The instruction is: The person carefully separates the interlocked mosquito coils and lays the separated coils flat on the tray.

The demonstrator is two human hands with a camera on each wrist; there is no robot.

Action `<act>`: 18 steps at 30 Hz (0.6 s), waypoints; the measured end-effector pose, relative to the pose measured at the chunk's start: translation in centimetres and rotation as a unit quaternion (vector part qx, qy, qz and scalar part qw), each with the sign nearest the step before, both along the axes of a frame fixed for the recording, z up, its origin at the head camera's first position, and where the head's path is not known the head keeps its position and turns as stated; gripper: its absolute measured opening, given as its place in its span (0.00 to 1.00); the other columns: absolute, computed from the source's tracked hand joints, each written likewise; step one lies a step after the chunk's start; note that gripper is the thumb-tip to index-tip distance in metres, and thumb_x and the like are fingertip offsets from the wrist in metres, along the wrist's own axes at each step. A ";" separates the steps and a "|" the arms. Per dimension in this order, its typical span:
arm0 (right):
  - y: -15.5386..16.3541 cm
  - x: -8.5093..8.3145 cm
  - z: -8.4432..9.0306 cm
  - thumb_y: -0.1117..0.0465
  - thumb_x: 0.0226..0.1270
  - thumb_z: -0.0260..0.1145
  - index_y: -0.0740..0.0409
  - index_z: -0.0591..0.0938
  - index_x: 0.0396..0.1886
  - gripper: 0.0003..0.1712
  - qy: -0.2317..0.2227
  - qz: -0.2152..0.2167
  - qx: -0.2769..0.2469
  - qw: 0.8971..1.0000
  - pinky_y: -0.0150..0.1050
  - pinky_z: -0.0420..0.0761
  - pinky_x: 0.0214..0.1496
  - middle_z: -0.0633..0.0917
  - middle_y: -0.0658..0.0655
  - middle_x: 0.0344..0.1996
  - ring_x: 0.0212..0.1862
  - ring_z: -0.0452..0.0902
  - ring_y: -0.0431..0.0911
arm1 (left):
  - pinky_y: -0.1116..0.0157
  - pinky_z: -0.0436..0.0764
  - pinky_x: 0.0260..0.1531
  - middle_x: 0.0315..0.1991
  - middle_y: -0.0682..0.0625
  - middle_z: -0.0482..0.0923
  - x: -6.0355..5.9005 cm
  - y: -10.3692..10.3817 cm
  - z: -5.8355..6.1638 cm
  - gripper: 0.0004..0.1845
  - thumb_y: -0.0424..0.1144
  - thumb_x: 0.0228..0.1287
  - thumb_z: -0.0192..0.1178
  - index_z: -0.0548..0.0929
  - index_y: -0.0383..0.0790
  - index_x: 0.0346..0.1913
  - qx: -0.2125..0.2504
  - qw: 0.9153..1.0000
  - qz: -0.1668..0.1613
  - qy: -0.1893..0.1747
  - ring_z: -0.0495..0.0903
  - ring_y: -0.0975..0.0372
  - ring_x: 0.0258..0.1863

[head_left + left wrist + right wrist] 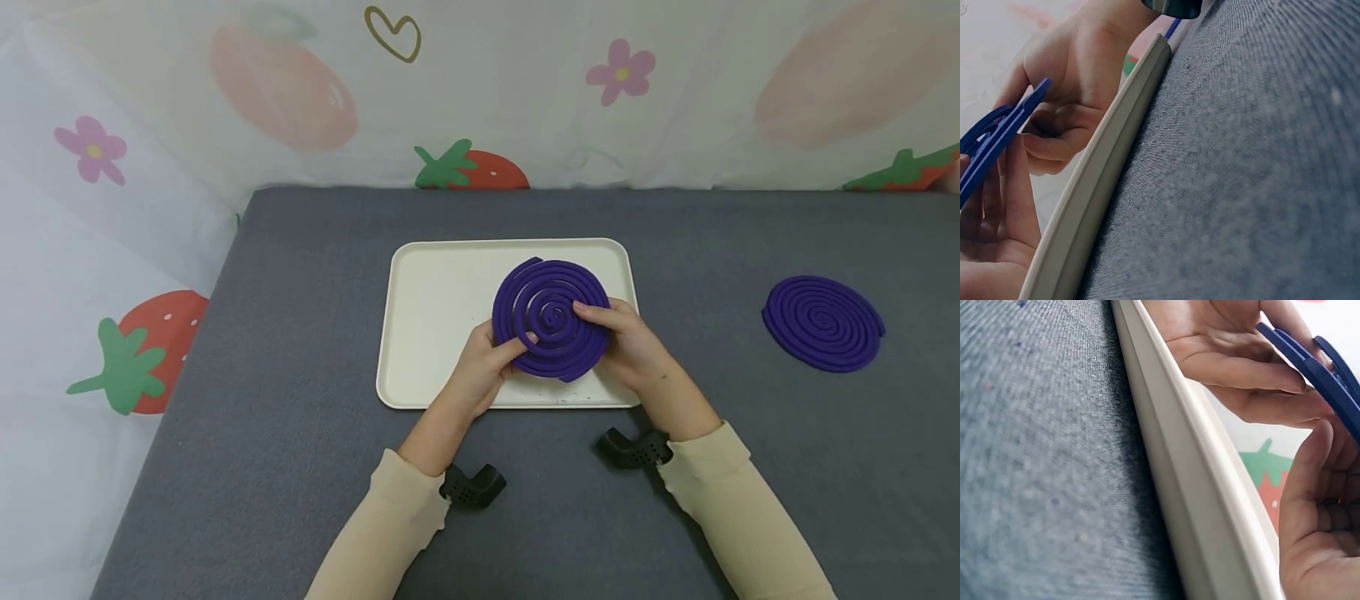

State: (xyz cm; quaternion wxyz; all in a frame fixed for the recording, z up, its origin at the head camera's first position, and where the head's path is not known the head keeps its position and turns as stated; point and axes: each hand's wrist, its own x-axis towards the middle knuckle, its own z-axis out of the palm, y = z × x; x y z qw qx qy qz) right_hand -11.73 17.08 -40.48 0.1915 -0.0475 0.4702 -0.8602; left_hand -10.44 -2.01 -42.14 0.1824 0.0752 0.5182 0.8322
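A purple spiral coaster (pixel 553 354) is held tilted above a cream tray (pixel 438 292), gripped at two sides. My left hand (pixel 480 367) holds its lower left edge, thumb on the upper face and fingers beneath. On the right side my right hand (pixel 633 342) pinches it, the thumb reaching toward the spiral's centre. In the left wrist view the coaster (pixel 1007 140) shows edge-on, its rings slightly spread apart. The right wrist view shows its edge (pixel 1325 381) over the curled fingers, clear of the tray's rim (pixel 1175 456).
A second purple spiral coaster (pixel 823 323) lies flat on the grey tablecloth (pixel 300 350), right of the tray. Black wrist devices (pixel 474 487) sit at both cuffs. Behind the table hangs a white curtain (pixel 510 92) printed with strawberries and flowers.
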 end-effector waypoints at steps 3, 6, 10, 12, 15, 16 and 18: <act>-0.1 0.0 0.1 0.69 0.73 0.46 0.57 0.83 0.34 0.18 -0.007 -0.002 0.010 1.000 0.32 0.79 0.37 0.85 0.52 0.31 0.33 0.81 0.40 | 0.70 0.82 0.32 0.32 0.55 0.81 0.0 0.0 0.0 0.14 0.25 0.61 0.51 0.73 0.27 0.50 -0.003 1.000 0.007 0.000 0.82 0.66 0.31; -0.1 0.0 0.2 0.69 0.72 0.47 0.57 0.82 0.36 0.16 -0.013 -0.009 0.020 1.000 0.32 0.80 0.36 0.85 0.52 0.32 0.33 0.81 0.40 | 0.69 0.82 0.31 0.31 0.55 0.81 0.1 0.0 -0.1 0.12 0.25 0.61 0.51 0.74 0.30 0.48 -0.001 1.000 0.013 -0.002 0.82 0.66 0.30; -0.1 0.0 0.3 0.71 0.70 0.47 0.57 0.79 0.41 0.13 -0.017 -0.026 0.026 0.999 0.32 0.80 0.38 0.84 0.52 0.33 0.34 0.81 0.41 | 0.69 0.82 0.33 0.33 0.55 0.81 0.0 0.1 -0.1 0.14 0.25 0.62 0.51 0.72 0.26 0.51 0.002 1.000 0.013 -0.001 0.82 0.66 0.32; 0.0 0.0 0.4 0.72 0.69 0.48 0.57 0.78 0.43 0.13 -0.014 -0.037 0.027 0.999 0.32 0.80 0.38 0.84 0.53 0.34 0.35 0.81 0.41 | 0.69 0.82 0.34 0.34 0.55 0.81 0.0 0.1 -0.1 0.16 0.25 0.62 0.51 0.71 0.24 0.54 0.000 1.000 0.010 0.002 0.82 0.66 0.33; 0.0 0.0 0.5 0.74 0.68 0.48 0.57 0.78 0.42 0.15 0.000 -0.057 0.028 0.998 0.32 0.81 0.37 0.84 0.53 0.34 0.34 0.81 0.41 | 0.69 0.82 0.35 0.35 0.55 0.81 -0.1 0.1 -0.1 0.18 0.25 0.63 0.51 0.70 0.23 0.55 -0.002 1.000 0.008 0.006 0.82 0.66 0.33; 0.1 0.0 0.5 0.75 0.68 0.48 0.57 0.79 0.42 0.15 0.007 -0.063 0.026 0.998 0.32 0.81 0.36 0.84 0.53 0.33 0.33 0.81 0.41 | 0.69 0.82 0.35 0.35 0.55 0.81 -0.1 0.1 -0.1 0.17 0.25 0.63 0.51 0.70 0.23 0.55 -0.001 1.000 0.008 0.006 0.83 0.66 0.33; 0.1 -0.1 0.6 0.76 0.67 0.47 0.57 0.79 0.40 0.16 0.020 -0.071 0.024 0.997 0.31 0.81 0.33 0.83 0.52 0.31 0.30 0.81 0.40 | 0.70 0.82 0.35 0.34 0.55 0.82 -0.1 0.0 -0.1 0.16 0.25 0.63 0.51 0.71 0.23 0.54 -0.001 1.000 0.010 0.005 0.82 0.66 0.33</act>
